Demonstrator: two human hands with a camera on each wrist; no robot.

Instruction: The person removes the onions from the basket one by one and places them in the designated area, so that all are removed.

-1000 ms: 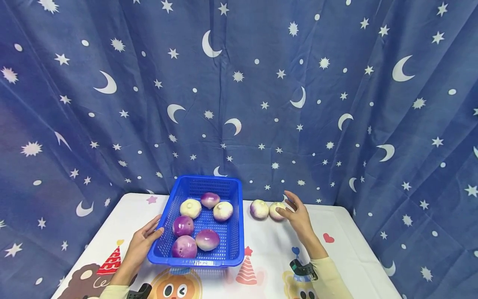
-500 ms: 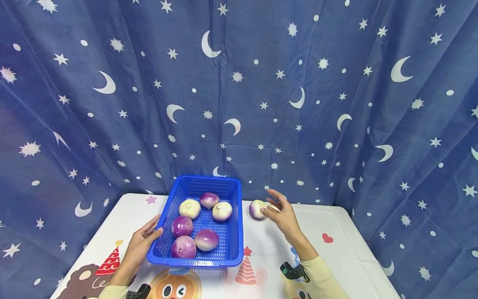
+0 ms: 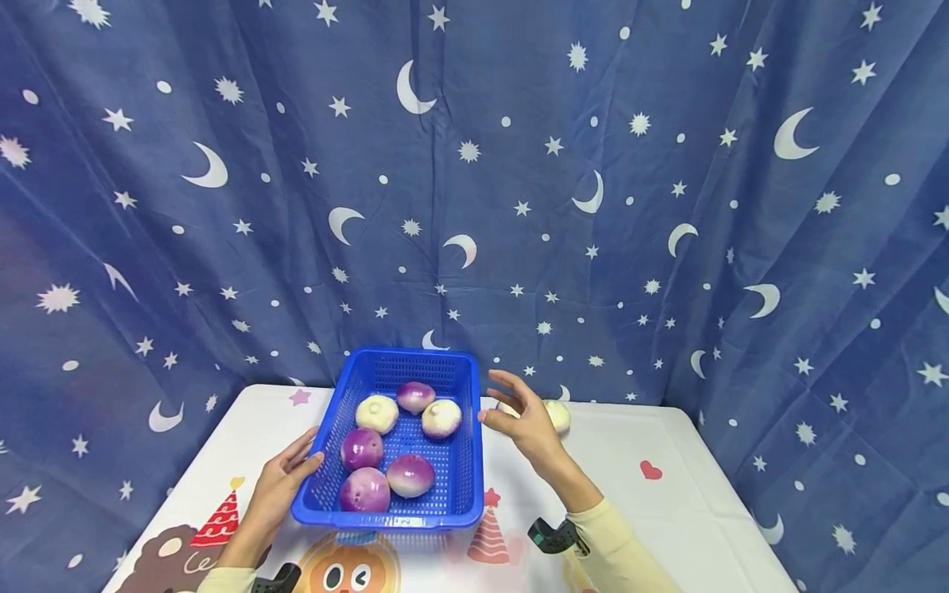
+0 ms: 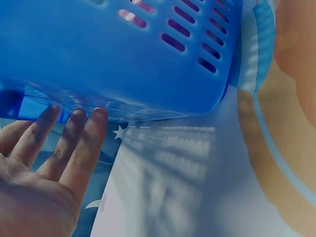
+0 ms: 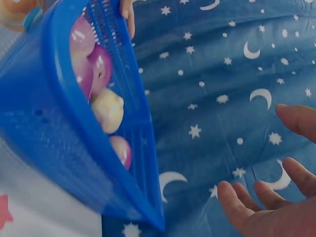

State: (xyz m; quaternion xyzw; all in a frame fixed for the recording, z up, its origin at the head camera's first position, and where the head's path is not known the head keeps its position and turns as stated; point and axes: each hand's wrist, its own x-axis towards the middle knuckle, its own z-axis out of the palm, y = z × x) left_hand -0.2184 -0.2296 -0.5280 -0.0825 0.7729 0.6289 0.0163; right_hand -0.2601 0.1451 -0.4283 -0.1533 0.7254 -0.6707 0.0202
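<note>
A blue plastic basket (image 3: 408, 521) with slotted walls stands on the table, holding several glossy round purple-and-white vegetables (image 3: 411, 476), like onions or turnips. At its left side is my left hand (image 3: 276, 487), thumb by the rim. The left wrist view shows that hand's straight fingers (image 4: 81, 153) touching the outer wall. Just off the right rim hovers my right hand (image 3: 530, 432), fingers spread and bent a little, holding nothing; a gap separates it from the basket in the right wrist view. Behind it, one pale vegetable (image 3: 558, 417) shows and another (image 3: 507, 408) is mostly hidden.
A white tablecloth (image 3: 630, 494) with cartoon prints covers the table. Right behind the back edge hangs a blue curtain (image 3: 504, 206) with moons and stars. Each wrist wears a black strap device (image 3: 559, 537).
My right hand has moved left, past the two vegetables on the table, to the basket's right side. The left hand and the basket have stayed in place.
</note>
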